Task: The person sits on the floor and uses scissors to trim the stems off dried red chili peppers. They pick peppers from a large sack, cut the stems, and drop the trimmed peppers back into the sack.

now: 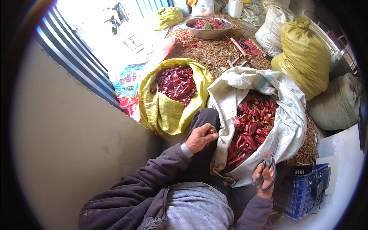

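Note:
My left hand (199, 138) is closed around a small reddish piece (211, 131), apparently a dried chili pepper mostly hidden by the fingers. It is over my dark trouser leg, beside the rim of a white woven sack (222, 109). Dried red chilies (253, 123), many with stems, fill that sack's mouth. My right hand (266, 175) holds a pair of dark-handled scissors (273, 149) at the sack's near right edge, fingers through the loops and blades pointing up. Left of the white sack stands a yellow woven sack (169, 115) with its top rolled down, holding darker, glossy dried chilies (178, 83).
Stems and chili scraps (198, 49) cover the floor ahead. A metal basin (208, 33) of chilies stands farther back, near a folding stool (244, 51). A tied yellow sack (304, 57) bulges at right. A blue plastic crate (302, 187) sits by my right arm, a wall (72, 129) at left.

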`<state>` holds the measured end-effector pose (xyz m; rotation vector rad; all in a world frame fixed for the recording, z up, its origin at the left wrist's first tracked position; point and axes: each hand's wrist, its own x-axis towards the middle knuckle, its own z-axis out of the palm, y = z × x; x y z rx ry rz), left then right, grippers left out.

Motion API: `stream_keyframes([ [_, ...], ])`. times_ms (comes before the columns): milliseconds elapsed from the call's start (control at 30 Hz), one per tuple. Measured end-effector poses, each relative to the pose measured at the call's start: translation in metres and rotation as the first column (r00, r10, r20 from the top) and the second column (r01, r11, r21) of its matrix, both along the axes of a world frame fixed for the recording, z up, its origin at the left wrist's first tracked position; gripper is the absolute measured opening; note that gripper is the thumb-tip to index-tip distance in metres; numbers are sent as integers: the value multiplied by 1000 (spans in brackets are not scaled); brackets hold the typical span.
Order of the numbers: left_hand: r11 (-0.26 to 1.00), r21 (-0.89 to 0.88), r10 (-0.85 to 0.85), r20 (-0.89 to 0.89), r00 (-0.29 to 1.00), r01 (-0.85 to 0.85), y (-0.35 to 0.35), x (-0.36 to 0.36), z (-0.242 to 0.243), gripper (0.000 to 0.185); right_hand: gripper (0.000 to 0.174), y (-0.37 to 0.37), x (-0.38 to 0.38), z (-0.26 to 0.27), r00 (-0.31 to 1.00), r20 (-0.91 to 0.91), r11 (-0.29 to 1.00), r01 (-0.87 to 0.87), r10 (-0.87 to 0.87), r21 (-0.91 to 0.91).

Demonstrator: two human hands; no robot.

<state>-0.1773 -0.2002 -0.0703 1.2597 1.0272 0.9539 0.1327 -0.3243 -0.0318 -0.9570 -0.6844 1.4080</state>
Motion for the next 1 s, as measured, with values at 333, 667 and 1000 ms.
stream_keyframes([
  [333,998,3,58,-2,998,-58,-9,-4,-1,12,124,-4,-36,19,899,429,989,-131,87,74],
  [667,999,31,-45,5,999,44,-7,-6,11,31,111,-19,-56,7,883,246,916,-386,401,-110],
  [1000,991,124,-28,-173,985,50,-4,-1,5,18,45,-62,-90,-31,898,146,897,-376,414,-234],
])
